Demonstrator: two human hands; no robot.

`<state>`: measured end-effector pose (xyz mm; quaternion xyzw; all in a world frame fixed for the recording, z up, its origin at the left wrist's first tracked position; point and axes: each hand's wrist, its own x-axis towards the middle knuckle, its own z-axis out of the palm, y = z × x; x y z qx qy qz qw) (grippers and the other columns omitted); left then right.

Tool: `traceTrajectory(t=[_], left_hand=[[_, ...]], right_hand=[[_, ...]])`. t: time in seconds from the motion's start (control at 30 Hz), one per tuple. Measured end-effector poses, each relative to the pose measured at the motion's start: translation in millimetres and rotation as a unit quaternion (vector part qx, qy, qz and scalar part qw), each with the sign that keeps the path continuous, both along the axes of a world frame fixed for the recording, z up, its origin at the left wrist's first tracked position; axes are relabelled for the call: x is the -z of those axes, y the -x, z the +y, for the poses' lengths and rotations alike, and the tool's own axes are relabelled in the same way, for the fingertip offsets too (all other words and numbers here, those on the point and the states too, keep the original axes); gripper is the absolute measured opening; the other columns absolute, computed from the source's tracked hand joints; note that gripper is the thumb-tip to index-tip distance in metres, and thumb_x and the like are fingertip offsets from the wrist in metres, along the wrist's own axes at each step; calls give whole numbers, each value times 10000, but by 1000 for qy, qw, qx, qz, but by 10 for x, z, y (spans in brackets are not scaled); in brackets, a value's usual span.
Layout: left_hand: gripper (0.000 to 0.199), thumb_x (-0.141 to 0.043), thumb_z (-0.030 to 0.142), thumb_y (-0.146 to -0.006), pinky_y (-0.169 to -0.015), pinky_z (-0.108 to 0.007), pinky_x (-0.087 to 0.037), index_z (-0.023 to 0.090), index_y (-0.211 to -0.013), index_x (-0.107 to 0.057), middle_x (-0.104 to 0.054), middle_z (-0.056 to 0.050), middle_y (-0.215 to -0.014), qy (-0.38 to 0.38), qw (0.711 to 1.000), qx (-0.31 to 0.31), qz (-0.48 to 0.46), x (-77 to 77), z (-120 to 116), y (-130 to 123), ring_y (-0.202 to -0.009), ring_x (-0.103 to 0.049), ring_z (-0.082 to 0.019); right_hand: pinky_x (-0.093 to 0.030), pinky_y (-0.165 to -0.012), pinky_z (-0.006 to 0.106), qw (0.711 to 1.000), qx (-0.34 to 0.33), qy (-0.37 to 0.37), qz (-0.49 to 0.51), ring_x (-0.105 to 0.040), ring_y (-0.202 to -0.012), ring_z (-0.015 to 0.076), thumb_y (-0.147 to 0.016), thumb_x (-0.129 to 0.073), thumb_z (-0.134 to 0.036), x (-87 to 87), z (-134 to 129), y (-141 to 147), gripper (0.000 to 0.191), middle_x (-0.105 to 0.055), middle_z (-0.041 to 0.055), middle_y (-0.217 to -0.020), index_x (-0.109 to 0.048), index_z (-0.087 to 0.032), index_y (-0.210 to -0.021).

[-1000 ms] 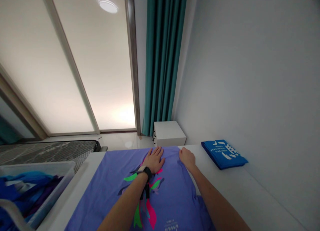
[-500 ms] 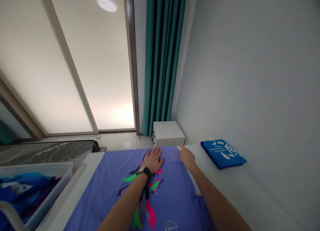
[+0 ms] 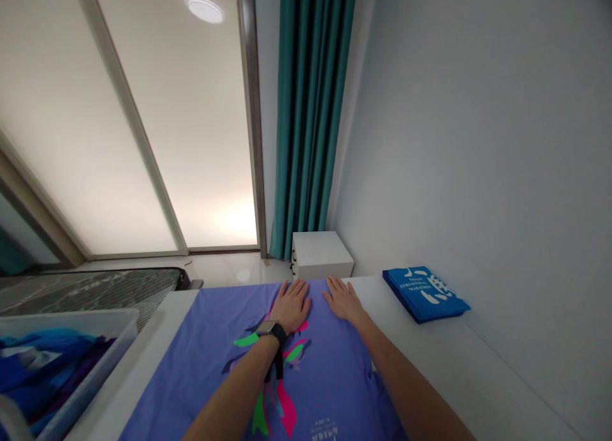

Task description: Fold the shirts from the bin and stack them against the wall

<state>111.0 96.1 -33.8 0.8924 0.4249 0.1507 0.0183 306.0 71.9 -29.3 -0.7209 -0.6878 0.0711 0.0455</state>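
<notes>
Lavender T-shirt (image 3: 329, 371) lay flat on the counter (image 3: 468, 364).
Your left hand (image 3: 291, 306) and right hand (image 3: 343, 301) pressed it, fingers (image 3: 332, 287) spread.

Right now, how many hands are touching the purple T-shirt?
2. The left hand, with a watch on its wrist, lies flat on the purple T-shirt near its far edge; the right hand lies flat at the shirt's far right corner.

A T-shirt (image 3: 329, 371) is laid on the desk (image 3: 459, 358), and a folded cloth (image 3: 425, 294) is placed to its right. A plastic bin (image 3: 67, 318) holding clothes (image 3: 43, 364) is set left of the desk, and a bedside cabinet (image 3: 321, 256) is placed behind it.
</notes>
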Motion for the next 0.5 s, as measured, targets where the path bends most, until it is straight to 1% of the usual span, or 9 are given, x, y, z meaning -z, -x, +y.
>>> traceTrajectory(t=[0.07,0.13,0.23,0.37,0.5], left_hand=[[472,-261,375,-991,-1190,-446,-157,216,-1388,-462,-459,-54,-1478,14,1000,-11,4,-6,-2,0,-1391,-350,-193],[487,-261,386,-987,-1181,-446,-188,207,-1400,-449,-437,-57,-1494,31,999,-23,12,-5,6,-2,-1401,-338,-195],[517,-265,400,-979,-1182,-454,-182,194,-1431,-411,-377,-62,-1530,43,998,-32,21,-5,19,-6,-1425,-296,-201],[545,-255,412,-974,-1184,-463,-167,187,-1453,-385,-341,-67,-1546,52,998,-33,30,-11,23,-14,-1438,-269,-202],[565,-254,426,-970,-1183,-471,-159,178,-1466,-363,-332,-73,-1550,56,997,-31,38,-8,25,-26,-1446,-251,-209]], right_hand=[[-59,-1173,469,1000,9,4,-4,-152,-1461,193,-995,-184,-419,42,27,-34,586,-214,69,-1586,-235,-168,-1522],[-45,-1177,454,1000,18,4,-4,-146,-1462,176,-997,-167,-406,63,30,-107,580,-210,61,-1587,-226,-170,-1524],[-49,-1176,464,999,34,8,-4,-142,-1463,177,-997,-166,-381,65,-25,-251,570,-205,59,-1588,-226,-172,-1524],[-67,-1176,474,999,41,15,1,-131,-1466,182,-994,-174,-372,49,-189,-388,565,-197,57,-1590,-239,-177,-1521],[-79,-1180,471,999,24,20,18,-146,-1464,181,-994,-153,-382,54,-457,-381,567,-220,46,-1583,-273,-186,-1513]])
